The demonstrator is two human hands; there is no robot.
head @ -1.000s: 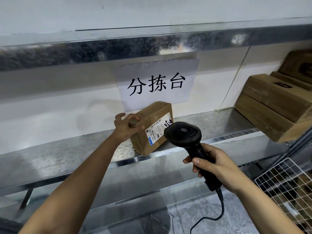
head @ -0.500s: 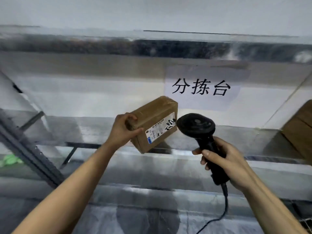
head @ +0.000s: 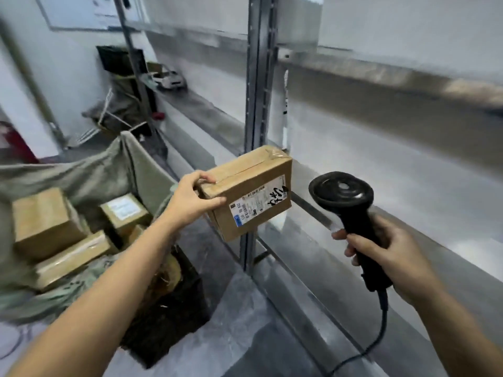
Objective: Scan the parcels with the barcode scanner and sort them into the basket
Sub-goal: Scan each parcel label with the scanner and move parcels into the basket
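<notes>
Brown cardboard parcel (head: 249,190) in my left hand (head: 192,198), arm stretched fwd, thumb on the label side, fingers curled over its taped top, held in air in front of a steel shelf post (head: 254,85). White label w/ scrawl faces me. Right hand (head: 388,253) grips black scanner (head: 345,205) by its handle, round head up beside parcel. Fabric-lined basket (head: 81,172) w/ boxes at left.

Brown parcel (head: 246,191), white-blue label (head: 258,204); black scanner (head: 343,198); grey-green sack (head: 89,172).

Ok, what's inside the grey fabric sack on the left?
Cardboard parcels piled in the sack: at least three, one with a white label up. Anything beneath them is covered.
</notes>
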